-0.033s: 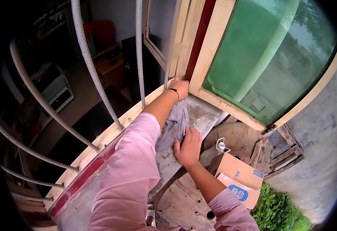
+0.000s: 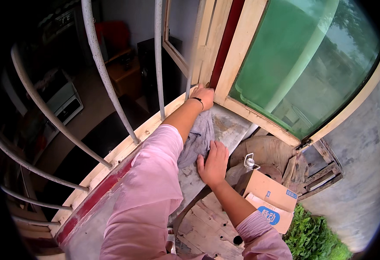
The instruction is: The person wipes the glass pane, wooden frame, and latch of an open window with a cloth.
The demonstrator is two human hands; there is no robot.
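My left hand (image 2: pixel 202 96) is closed at the far corner of the sill, against the foot of the window frame (image 2: pixel 218 52); its fingertips are hidden. From beneath that hand and wrist, a crumpled grey cloth (image 2: pixel 199 141) trails toward me over the stone window sill (image 2: pixel 229 125). My right hand (image 2: pixel 214 165) lies on the sill's outer edge, fingers stretched and thumb apart, its fingertips beside the cloth. A green-tinted glass casement (image 2: pixel 281 73) with a cream wooden frame stands swung outward to the right.
Grey metal bars (image 2: pixel 107 73) line the left side, before a dark room. Below on the right are a wooden cable reel (image 2: pixel 203 225), an open cardboard box (image 2: pixel 270 195), a clear bottle (image 2: pixel 250 162) and green plants (image 2: pixel 313 234). A weathered wooden frame (image 2: pixel 324 173) leans near the wall.
The cloth and both hands keep nearly the same places. My right hand sits very slightly higher on the sill's edge.
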